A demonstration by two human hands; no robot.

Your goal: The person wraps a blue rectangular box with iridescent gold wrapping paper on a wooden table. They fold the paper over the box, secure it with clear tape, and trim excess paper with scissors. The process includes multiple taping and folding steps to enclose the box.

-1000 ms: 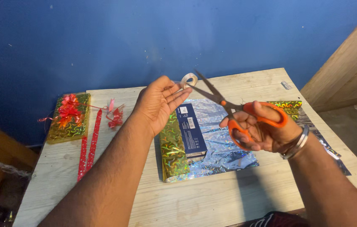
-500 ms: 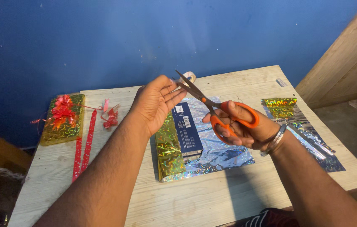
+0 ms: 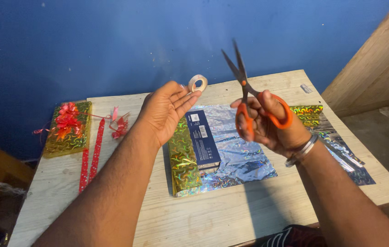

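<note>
Now left hand (image 3: 167, 110) fingers spread flat, small clear tape roll (image 3: 197, 83) at fingertips above pale wooden desk (image 3: 194, 215). Right hand (image 3: 272, 126) fingers grip orange-handled scissors (image 3: 249, 98), blades slightly apart, pointing up.

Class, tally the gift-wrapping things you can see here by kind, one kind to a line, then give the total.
Scissors, orange-handled, in the right hand: 1
Tape roll, at the left hand fingertips: 1
Boxes, wrapped gold box and part-wrapped blue box: 2
Red ribbon strips: 2
Loose red bow: 1
Total: 7
</note>
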